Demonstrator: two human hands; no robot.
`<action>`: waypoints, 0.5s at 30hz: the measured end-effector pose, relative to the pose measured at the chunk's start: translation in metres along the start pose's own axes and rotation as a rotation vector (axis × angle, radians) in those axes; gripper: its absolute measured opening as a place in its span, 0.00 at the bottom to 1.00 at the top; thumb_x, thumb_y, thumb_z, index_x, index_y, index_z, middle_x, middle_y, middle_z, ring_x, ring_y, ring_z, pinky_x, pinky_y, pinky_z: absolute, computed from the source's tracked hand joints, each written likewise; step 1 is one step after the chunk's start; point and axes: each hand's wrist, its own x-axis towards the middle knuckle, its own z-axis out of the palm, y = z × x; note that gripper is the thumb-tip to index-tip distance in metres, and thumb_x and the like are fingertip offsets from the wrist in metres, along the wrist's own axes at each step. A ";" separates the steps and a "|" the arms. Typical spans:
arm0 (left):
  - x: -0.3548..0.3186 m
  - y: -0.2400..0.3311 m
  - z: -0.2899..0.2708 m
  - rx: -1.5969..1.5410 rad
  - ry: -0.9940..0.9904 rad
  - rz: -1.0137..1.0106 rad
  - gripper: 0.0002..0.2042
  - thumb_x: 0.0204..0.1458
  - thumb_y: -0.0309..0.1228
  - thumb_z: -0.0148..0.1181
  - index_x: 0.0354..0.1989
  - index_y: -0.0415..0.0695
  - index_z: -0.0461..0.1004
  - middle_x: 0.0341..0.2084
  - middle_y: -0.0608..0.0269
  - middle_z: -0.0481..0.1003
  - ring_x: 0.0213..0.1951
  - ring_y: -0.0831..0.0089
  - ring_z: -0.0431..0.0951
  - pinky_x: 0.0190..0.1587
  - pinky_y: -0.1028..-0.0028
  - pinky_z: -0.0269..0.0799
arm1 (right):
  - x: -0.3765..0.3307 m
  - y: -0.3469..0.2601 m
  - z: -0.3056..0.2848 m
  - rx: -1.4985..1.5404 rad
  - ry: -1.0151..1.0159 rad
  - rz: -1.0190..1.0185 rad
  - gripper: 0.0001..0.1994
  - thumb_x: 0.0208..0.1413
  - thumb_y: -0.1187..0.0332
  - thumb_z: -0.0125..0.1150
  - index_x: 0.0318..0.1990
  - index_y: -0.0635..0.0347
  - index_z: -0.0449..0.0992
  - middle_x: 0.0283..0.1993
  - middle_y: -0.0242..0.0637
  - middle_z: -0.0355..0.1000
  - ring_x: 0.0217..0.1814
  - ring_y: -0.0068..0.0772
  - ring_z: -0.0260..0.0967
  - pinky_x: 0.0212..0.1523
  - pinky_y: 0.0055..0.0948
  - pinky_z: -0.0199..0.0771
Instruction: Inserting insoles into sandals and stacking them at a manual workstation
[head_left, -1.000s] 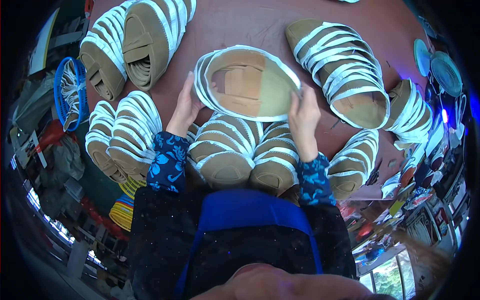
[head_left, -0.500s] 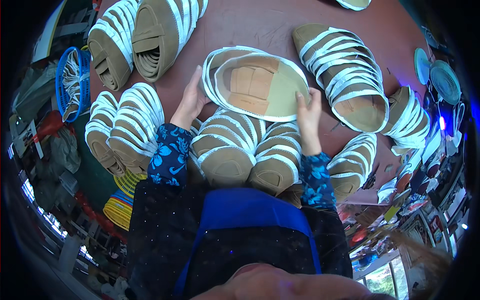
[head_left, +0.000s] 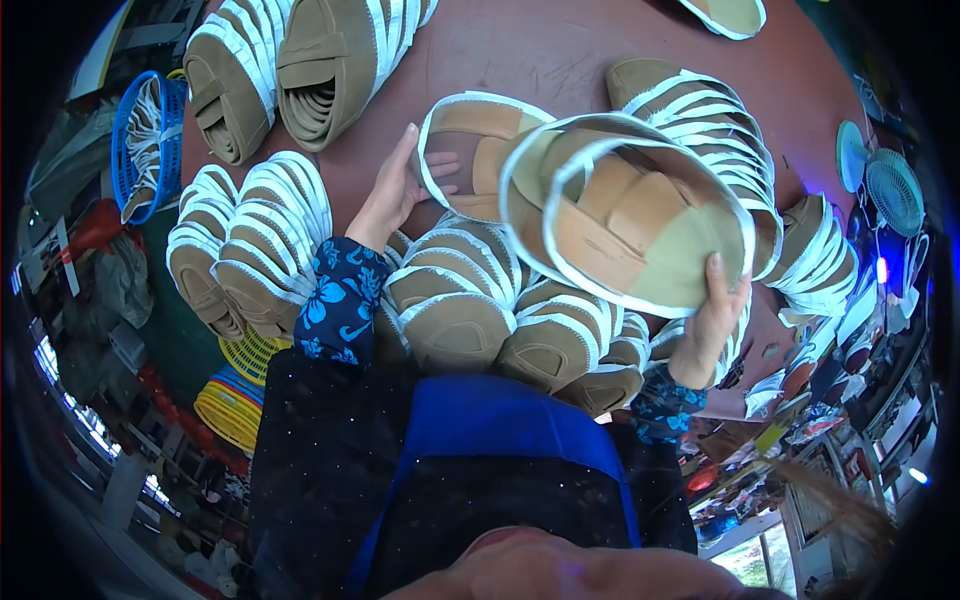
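Observation:
My left hand (head_left: 398,195) grips the left end of a brown shoe upper (head_left: 490,165) with white edging, its fingers inside and its thumb outside the rim. My right hand (head_left: 715,325) is closed on the right end of what look like two nested shoe uppers (head_left: 640,215), thumb on the pale lining and other fingers mostly hidden behind. These uppers overlap the right part of the left one. Just below, nested stacks of uppers (head_left: 450,310) lie close to my body, with another stack (head_left: 555,335) beside them.
More stacked uppers lie on the reddish-brown table (head_left: 540,55): at the far left (head_left: 315,70), near left (head_left: 265,240) and right (head_left: 715,130). A single upper (head_left: 735,12) rests at the far edge. Left of the table stands a blue basket (head_left: 175,150); yellow baskets (head_left: 228,412) sit lower.
The uppers held together between my hands have parted. My right hand has moved right and nearer with the front ones, while my left hand keeps one further left.

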 end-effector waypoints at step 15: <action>-0.016 0.021 0.002 -0.285 -0.177 -0.084 0.26 0.73 0.48 0.47 0.69 0.42 0.66 0.65 0.58 0.73 0.66 0.63 0.72 0.70 0.56 0.65 | 0.005 0.091 0.121 -1.055 -0.059 -0.827 0.32 0.53 0.56 0.76 0.58 0.66 0.70 0.58 0.57 0.70 0.60 0.60 0.66 0.61 0.54 0.65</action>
